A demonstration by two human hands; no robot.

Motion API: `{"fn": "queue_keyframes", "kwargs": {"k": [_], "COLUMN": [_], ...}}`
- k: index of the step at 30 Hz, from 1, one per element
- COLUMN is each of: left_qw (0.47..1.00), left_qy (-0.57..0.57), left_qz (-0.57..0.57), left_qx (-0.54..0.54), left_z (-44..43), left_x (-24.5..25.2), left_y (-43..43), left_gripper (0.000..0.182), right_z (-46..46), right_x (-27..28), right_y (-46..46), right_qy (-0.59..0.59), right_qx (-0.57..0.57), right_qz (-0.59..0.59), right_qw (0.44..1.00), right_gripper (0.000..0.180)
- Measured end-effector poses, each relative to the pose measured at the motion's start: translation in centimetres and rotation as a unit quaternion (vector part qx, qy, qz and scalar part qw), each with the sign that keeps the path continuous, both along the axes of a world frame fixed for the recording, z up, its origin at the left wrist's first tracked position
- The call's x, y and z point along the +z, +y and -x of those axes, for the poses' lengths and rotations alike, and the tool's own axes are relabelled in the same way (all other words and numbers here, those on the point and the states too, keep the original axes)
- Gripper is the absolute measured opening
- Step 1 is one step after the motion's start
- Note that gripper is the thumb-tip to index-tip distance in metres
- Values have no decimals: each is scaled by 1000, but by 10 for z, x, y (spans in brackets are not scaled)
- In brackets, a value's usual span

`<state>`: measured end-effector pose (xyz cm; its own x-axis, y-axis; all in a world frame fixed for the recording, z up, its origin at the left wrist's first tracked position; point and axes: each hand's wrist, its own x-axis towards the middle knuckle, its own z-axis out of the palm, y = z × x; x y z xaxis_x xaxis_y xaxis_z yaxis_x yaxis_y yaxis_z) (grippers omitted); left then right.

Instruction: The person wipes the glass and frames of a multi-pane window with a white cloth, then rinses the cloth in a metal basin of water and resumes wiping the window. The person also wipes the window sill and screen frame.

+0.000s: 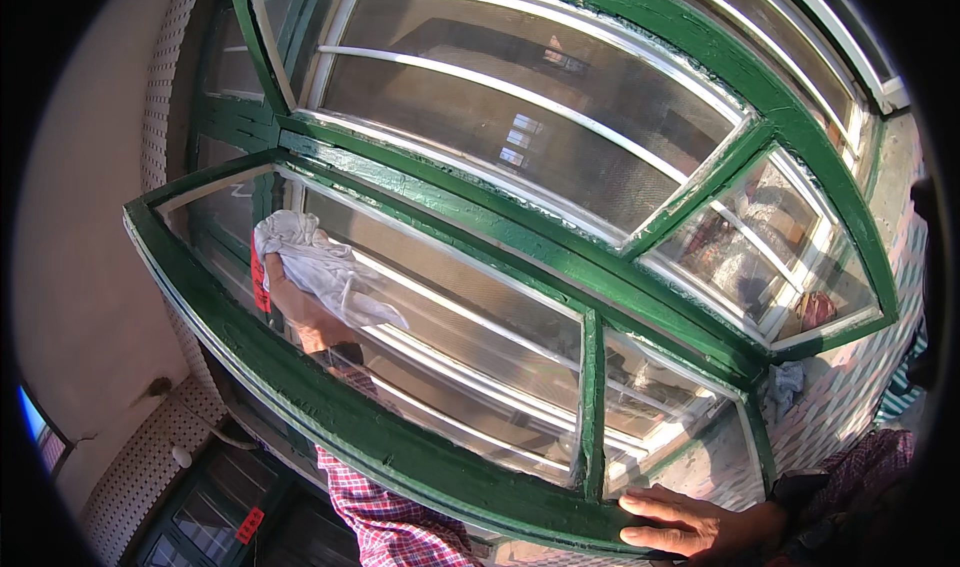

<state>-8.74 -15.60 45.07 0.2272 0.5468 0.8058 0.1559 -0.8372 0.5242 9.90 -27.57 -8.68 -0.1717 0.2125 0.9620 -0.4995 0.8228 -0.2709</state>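
Note:
Behind the glass pane [465,267] of a green-painted window sash [450,477], my left hand [300,304] holds a crumpled white cloth [322,267]. The cloth lies against or very near the far side of the pane, and its loose end hangs towards the right. My left forearm, in a red-checked sleeve [390,514], passes behind the sash's near rail. At the lower right my right hand [675,522] grips that rail, its fingers spread across the green wood. The right thumb is hard to make out.
Above stands a second green glazed sash [817,154], with white-framed windows [517,102] beyond. A greyish rag [786,383] lies by the tiled wall [832,409] at right. Green doors bearing a red paper strip [249,526] appear at lower left.

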Motion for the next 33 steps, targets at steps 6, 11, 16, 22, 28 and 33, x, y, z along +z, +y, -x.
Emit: {"fn": "queue_keyframes", "kwargs": {"k": [6, 11, 16, 22, 28, 33], "left_qw": [986, 995, 998, 974, 937, 926], "left_qy": [-27, -30, -38, -89, -168, -207], "left_qz": [-152, -95, 51, 211, 280, 240], "left_qx": [62, 1, 29, 1, 125, 203], "left_z": [2, 20, 12, 5, 19, 29], "left_x": [104, 26, -105, -263, -392, -413], "left_y": [-35, 63, 106, 13, -100, -152], "left_gripper": [51, 61, 61, 47, 58, 61], "right_z": [-3, -11, -3, 46, 78, 72], "right_x": [-7, -6, 5, 5, -2, 7], "right_y": [9, 7, 0, -4, -5, -3], "right_qy": [-32, -42, 27, 16, 39, 38], "right_qx": [-47, -30, -14, -7, -63, -77], "right_qz": [-36, -25, -19, -11, -15, -23], "right_qw": [998, 998, 999, 1000, 997, 996], "right_gripper": [58, 66, 59, 60, 65, 69]}}
